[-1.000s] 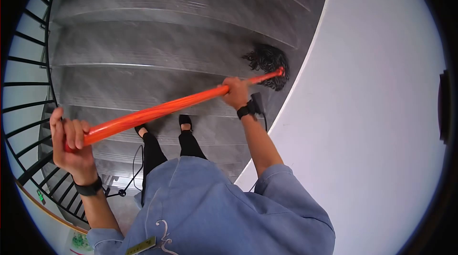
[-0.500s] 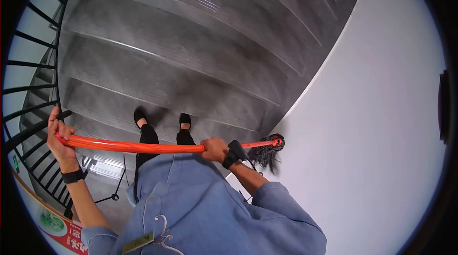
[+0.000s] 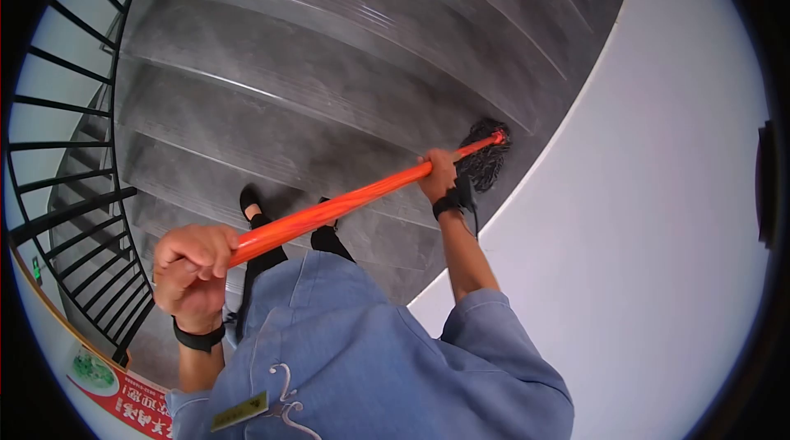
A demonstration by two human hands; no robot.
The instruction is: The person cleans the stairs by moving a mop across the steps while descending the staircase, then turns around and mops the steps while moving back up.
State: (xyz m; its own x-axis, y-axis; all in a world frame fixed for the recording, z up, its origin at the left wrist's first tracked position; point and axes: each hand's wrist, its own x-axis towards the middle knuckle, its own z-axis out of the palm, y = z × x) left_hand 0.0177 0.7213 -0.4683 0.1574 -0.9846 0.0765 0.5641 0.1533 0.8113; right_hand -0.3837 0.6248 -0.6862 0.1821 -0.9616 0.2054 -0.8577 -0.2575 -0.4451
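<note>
**A:** What sat nearest the camera?

**B:** The person's light blue cloth shirt [image 3: 370,358]. Just past it was the left hand [image 3: 193,263], closed in a fist round the top end of the long orange mop handle [image 3: 329,208], with a black wristband below it.

**A:** And the other hand?

**B:** The right hand [image 3: 439,175] gripped the handle much lower, close to the head, with the fingers wrapped round it. A small black device was strapped at that wrist, and a thin black cord [image 3: 476,214] hung from it.

**A:** Where was the mop itself?

**B:** The dark stringy mop head [image 3: 487,156] lay on a glossy grey stone stair tread [image 3: 288,111], beyond the black shoes [image 3: 248,197]. It was tucked against the curved white wall [image 3: 658,193].

**A:** What worried you?

**B:** The footing, mostly. Both hands were on the handle, so neither was on the black metal railing [image 3: 74,152], which stood well apart on the far side. If those treads were damp, I judged a shoe could slip during a long reach. The loose cord might also have snagged on the handle.
</note>
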